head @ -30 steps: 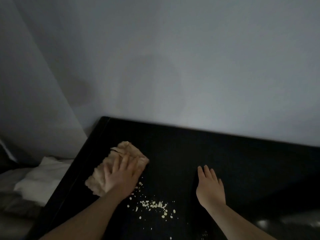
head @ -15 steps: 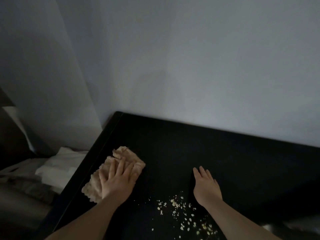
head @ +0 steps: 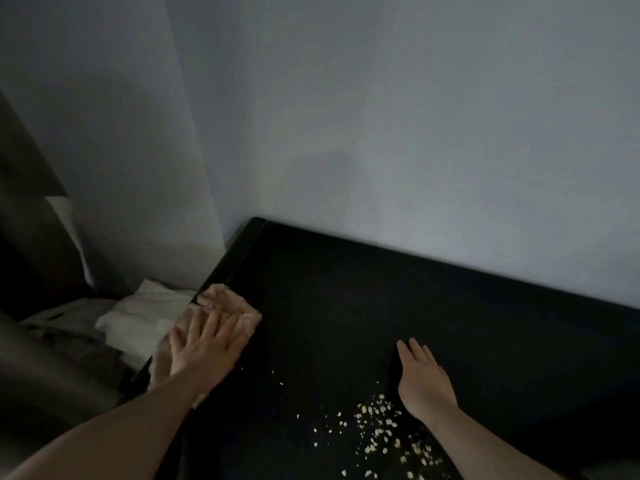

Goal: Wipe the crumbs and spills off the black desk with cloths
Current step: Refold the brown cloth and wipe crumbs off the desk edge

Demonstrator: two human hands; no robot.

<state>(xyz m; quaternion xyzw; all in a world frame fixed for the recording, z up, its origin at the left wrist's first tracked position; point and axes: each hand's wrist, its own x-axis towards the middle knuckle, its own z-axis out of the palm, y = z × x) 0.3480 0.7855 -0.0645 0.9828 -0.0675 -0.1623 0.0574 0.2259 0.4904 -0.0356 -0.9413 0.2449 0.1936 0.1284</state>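
Note:
A black desk fills the lower right of the head view. My left hand presses flat on a tan crumpled cloth at the desk's left edge, and part of the cloth hangs over that edge. Pale crumbs lie scattered on the desk near its front, between my two arms. My right hand rests flat on the desk just right of the crumbs, fingers together, holding nothing.
A pale wall runs directly behind the desk. Left of the desk, lower down, lie white fabric and dark bedding. A dark slanted panel stands at the far left.
My left hand has slid the cloth left to the desk's edge, away from the crumbs. My right hand stays flat on the desk. The camera has swung left.

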